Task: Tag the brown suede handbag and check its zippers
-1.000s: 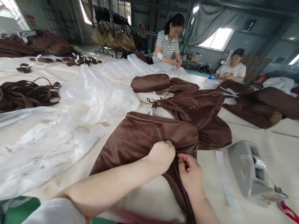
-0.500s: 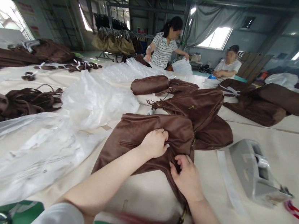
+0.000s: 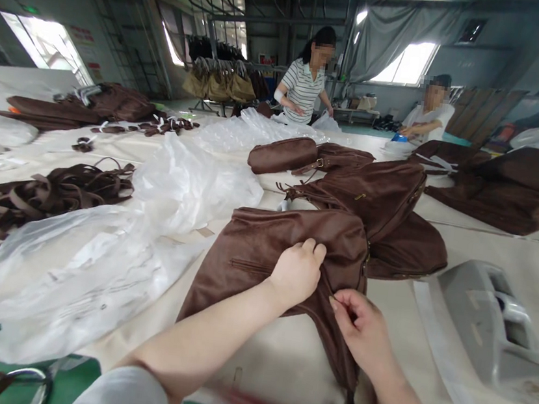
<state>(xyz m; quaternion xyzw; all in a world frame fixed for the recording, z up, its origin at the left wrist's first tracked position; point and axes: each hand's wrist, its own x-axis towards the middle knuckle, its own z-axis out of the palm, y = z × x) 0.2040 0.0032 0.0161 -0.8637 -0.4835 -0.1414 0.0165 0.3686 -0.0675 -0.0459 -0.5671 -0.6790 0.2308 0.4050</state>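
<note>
A brown leather-look handbag [image 3: 255,239] lies flat on the table before me, with a slit pocket on its face and a strap end hanging over the table's front edge. My left hand [image 3: 296,272] is closed, its curled fingers gripping the bag's material near the right part. Just right of it, my right hand [image 3: 366,328] pinches thumb and forefinger together over the fold where the bag narrows into its strap. Whatever sits between those fingertips is too small to make out.
More brown bags [image 3: 368,194] lie behind. Clear plastic bags [image 3: 193,186] and a heap of brown straps [image 3: 54,195] are at left. A grey tape dispenser [image 3: 485,320] stands at right. Two people [image 3: 305,88] work across the table.
My right thumb and forefinger have come together into a pinch. My left fingers have curled in more on the bag. The view has shifted slightly left.
</note>
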